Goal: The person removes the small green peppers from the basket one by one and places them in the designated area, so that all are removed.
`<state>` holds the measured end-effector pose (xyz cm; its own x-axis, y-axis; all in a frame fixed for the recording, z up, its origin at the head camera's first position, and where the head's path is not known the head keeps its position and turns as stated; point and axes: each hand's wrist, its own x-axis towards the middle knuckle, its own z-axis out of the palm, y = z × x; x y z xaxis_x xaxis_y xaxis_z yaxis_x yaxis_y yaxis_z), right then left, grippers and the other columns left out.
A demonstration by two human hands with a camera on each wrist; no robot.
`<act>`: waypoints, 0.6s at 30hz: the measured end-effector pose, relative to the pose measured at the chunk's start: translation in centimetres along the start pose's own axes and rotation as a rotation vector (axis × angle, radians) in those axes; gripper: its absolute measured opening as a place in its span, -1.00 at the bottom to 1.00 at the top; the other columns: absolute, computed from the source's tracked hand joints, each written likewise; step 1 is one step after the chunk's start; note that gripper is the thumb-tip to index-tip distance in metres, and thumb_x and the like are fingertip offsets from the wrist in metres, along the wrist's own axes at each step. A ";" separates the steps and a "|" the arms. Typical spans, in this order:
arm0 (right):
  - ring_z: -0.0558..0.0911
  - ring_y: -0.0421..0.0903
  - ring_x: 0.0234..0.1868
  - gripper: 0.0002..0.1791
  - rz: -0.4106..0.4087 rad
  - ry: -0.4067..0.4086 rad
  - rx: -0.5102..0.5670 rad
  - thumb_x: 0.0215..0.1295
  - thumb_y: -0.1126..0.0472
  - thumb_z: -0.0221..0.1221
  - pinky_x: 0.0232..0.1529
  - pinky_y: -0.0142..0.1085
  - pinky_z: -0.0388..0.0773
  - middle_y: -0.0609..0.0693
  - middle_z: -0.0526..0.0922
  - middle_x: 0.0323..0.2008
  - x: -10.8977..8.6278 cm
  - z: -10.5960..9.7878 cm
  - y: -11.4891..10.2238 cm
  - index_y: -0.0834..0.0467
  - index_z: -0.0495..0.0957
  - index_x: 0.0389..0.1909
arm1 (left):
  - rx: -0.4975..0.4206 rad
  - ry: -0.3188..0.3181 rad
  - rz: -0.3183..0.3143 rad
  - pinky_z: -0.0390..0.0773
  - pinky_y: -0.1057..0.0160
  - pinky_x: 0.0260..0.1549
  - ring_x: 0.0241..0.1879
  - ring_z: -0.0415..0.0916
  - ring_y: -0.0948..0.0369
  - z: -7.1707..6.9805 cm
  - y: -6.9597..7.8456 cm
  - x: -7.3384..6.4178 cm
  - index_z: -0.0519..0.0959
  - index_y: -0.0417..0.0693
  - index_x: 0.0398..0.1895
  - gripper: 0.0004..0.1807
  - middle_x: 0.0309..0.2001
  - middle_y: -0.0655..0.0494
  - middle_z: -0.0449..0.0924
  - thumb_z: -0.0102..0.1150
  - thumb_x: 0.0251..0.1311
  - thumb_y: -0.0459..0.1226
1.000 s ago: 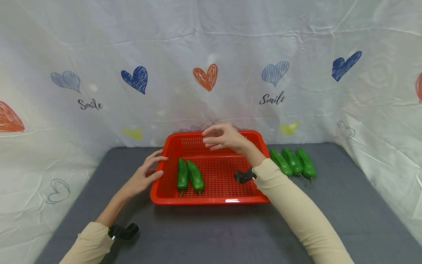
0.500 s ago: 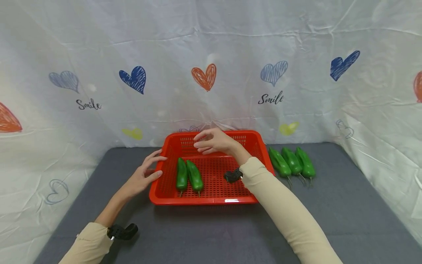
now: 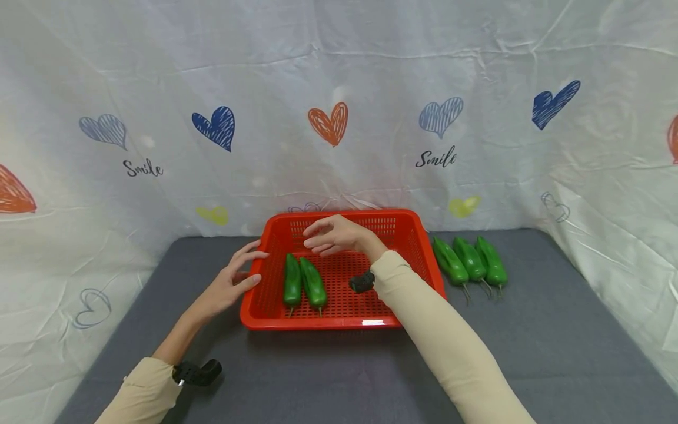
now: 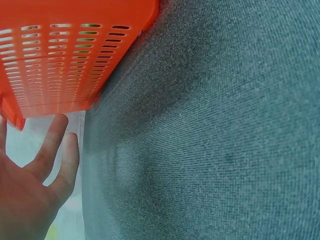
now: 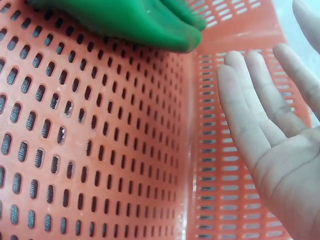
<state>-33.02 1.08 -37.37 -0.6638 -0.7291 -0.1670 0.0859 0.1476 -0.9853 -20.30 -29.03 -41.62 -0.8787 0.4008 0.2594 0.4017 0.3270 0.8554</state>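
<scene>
A red slotted plastic basket [image 3: 339, 323] stands on the grey cloth. Two green chili peppers, one on the left [image 3: 292, 282] and one beside it [image 3: 314, 284], lie in its left half, stems toward me. My left hand [image 3: 231, 284] is at the basket's left rim with fingers spread and thumb apart; whether it touches cannot be told. My right hand [image 3: 343, 235] hovers above the back of the basket, holding nothing. In the right wrist view its fingers [image 5: 240, 110] are loosely extended, and a pepper [image 5: 135, 25] lies ahead on the basket's floor.
Right of the basket, three more green chili peppers [image 3: 468, 260] lie side by side on the grey tablecloth [image 3: 529, 330]. Behind the table hangs a white sheet [image 3: 381, 70] printed with hearts and the word "Smile". A black strap device [image 3: 198, 373] is on my left wrist.
My right hand has moved left and slightly lower over the basket, toward the two peppers in it. The left hand and all the peppers stay where they were.
</scene>
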 end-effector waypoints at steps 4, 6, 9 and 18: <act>0.54 0.31 0.20 -0.43 0.014 -0.009 -0.009 0.38 0.31 0.31 0.17 0.08 0.48 0.22 0.57 0.21 0.3 0.1 0.4 0.38 0.43 0.35 | 0.009 0.000 -0.005 0.67 0.13 -0.19 0.06 0.51 -0.33 0.0 0.1 0.0 0.34 -0.22 0.41 -0.52 0.58 -0.14 -0.16 0.08 0.46 -0.44; 0.55 0.29 0.19 -0.43 0.018 -0.015 -0.016 0.38 0.31 0.31 0.18 0.07 0.49 0.22 0.55 0.24 0.4 0.0 0.7 0.37 0.43 0.36 | 0.013 -0.002 -0.006 0.67 0.14 -0.18 0.07 0.50 -0.33 0.0 0.1 0.1 0.34 -0.22 0.41 -0.52 0.58 -0.13 -0.16 0.09 0.47 -0.43; 0.56 0.24 0.18 -0.43 0.021 -0.032 -0.020 0.38 0.33 0.30 0.19 0.07 0.47 0.25 0.53 0.26 0.6 -0.1 1.2 0.35 0.42 0.36 | 0.011 -0.004 -0.003 0.67 0.14 -0.18 0.07 0.50 -0.34 0.0 0.1 0.1 0.34 -0.22 0.40 -0.52 0.58 -0.13 -0.16 0.09 0.46 -0.43; 0.61 0.00 0.15 -0.41 0.025 -0.076 -0.053 0.33 0.41 0.31 0.20 0.03 0.47 0.26 0.48 0.30 1.0 -0.2 2.8 0.33 0.43 0.37 | -0.003 -0.007 0.007 0.68 0.14 -0.21 0.03 0.52 -0.33 -0.1 -0.1 0.0 0.32 -0.24 0.41 -0.52 0.57 -0.15 -0.16 0.08 0.46 -0.44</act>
<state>-33.63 0.85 -40.25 -0.6035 -0.7730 -0.1958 0.0612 0.1999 -0.9779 -20.40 -29.15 -41.63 -0.8740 0.4094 0.2619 0.4070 0.3220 0.8548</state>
